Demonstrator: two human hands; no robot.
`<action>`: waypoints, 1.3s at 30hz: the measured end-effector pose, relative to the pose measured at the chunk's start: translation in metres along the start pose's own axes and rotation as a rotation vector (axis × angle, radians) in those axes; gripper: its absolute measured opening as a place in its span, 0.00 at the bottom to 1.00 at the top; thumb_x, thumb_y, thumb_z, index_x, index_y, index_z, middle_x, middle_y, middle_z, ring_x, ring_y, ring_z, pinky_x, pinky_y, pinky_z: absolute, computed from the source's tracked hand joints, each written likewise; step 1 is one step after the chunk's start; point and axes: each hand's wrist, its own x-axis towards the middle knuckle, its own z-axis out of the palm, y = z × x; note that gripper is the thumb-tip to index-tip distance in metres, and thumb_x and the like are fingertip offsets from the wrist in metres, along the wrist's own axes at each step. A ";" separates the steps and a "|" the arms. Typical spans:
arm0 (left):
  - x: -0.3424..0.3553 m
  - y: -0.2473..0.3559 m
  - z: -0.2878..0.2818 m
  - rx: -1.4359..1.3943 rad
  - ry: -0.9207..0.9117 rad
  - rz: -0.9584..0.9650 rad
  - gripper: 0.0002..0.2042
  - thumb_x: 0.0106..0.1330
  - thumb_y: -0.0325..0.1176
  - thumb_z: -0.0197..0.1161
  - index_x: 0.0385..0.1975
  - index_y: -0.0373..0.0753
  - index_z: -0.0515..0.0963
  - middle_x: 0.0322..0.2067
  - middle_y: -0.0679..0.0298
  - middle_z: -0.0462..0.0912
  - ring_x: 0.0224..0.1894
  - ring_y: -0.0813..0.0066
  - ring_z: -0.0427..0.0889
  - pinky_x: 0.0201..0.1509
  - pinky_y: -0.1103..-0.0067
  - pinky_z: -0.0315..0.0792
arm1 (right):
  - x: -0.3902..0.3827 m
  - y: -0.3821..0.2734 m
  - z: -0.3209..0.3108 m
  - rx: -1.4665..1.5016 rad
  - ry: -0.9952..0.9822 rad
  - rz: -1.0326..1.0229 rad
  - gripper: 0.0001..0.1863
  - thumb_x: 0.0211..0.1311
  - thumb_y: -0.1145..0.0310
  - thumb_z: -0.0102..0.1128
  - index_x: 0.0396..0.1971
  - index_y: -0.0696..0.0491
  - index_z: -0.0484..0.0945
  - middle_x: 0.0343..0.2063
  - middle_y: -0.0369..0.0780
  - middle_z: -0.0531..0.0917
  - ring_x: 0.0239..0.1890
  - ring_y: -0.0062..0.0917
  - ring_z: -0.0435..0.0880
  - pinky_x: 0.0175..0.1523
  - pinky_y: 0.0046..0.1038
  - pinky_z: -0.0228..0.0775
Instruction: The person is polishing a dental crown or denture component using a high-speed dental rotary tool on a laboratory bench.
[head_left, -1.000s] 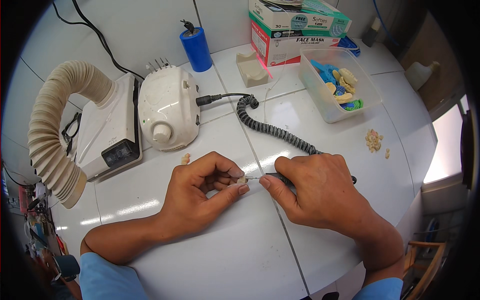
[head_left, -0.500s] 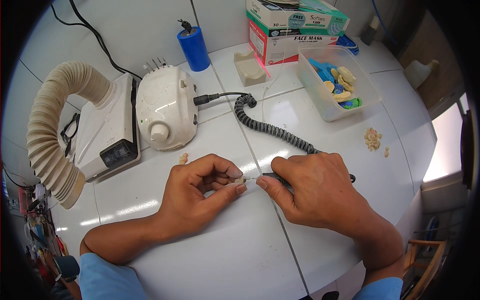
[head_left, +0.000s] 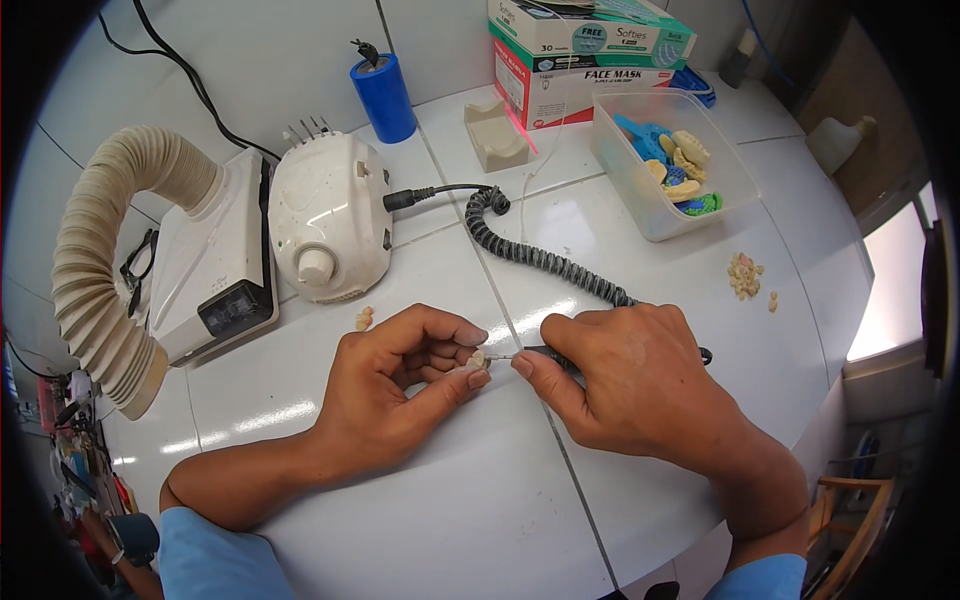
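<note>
My left hand [head_left: 395, 395] pinches a small pale tooth-like piece [head_left: 478, 360] at thumb and fingertips. My right hand [head_left: 630, 385] is wrapped round a black rotary handpiece [head_left: 545, 352]; its thin metal bit [head_left: 503, 357] points left and reaches the piece, though actual contact is too small to make out. A coiled black cord [head_left: 540, 262] runs from it to a white control unit [head_left: 318, 225] behind my left hand. Loose small tooth pieces [head_left: 364, 318] lie just beyond that hand.
A white machine with ribbed hose [head_left: 90, 280] stands left, a blue cylinder [head_left: 385, 105], cream holder [head_left: 495, 140] and stacked boxes [head_left: 555, 95] at back. A plastic tub [head_left: 640, 215] of moulded pieces and a tooth pile [head_left: 745, 275] are right. Part of another person [head_left: 145, 570] shows lower left.
My left index finger has lifted slightly off the small piece. Both hands otherwise stay in nearly the same place; the view has shifted very little.
</note>
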 end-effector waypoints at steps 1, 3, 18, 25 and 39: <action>0.001 0.001 -0.002 0.000 -0.001 0.000 0.10 0.75 0.23 0.75 0.50 0.29 0.84 0.43 0.61 0.91 0.46 0.81 0.89 0.54 0.82 0.86 | 0.000 0.000 -0.001 0.000 0.000 0.001 0.25 0.79 0.49 0.62 0.31 0.56 0.87 0.20 0.47 0.87 0.22 0.47 0.88 0.32 0.48 0.77; 0.002 0.004 -0.007 0.132 -0.102 -0.030 0.10 0.76 0.19 0.71 0.53 0.28 0.81 0.47 0.57 0.89 0.52 0.73 0.92 0.61 0.77 0.87 | 0.001 -0.001 -0.003 0.000 -0.026 0.030 0.25 0.79 0.49 0.62 0.30 0.56 0.87 0.20 0.47 0.87 0.22 0.46 0.87 0.31 0.48 0.77; 0.002 0.007 -0.008 0.073 -0.094 -0.123 0.10 0.76 0.19 0.72 0.51 0.28 0.81 0.45 0.57 0.91 0.51 0.71 0.94 0.60 0.76 0.88 | 0.000 -0.002 0.004 -0.036 0.045 -0.010 0.24 0.79 0.49 0.64 0.31 0.56 0.86 0.21 0.44 0.88 0.20 0.43 0.87 0.28 0.44 0.77; 0.001 0.007 -0.007 0.100 -0.098 -0.128 0.10 0.75 0.19 0.72 0.51 0.28 0.81 0.45 0.57 0.92 0.51 0.71 0.94 0.60 0.76 0.88 | -0.001 -0.003 0.003 -0.033 0.020 -0.003 0.23 0.77 0.49 0.65 0.32 0.55 0.88 0.22 0.45 0.89 0.22 0.43 0.88 0.29 0.44 0.77; 0.000 0.007 -0.007 0.115 -0.106 -0.115 0.10 0.76 0.19 0.71 0.52 0.27 0.81 0.45 0.56 0.91 0.52 0.71 0.94 0.60 0.77 0.87 | 0.000 -0.002 0.001 -0.046 -0.017 0.011 0.22 0.77 0.50 0.64 0.32 0.54 0.88 0.22 0.45 0.89 0.23 0.44 0.89 0.30 0.45 0.79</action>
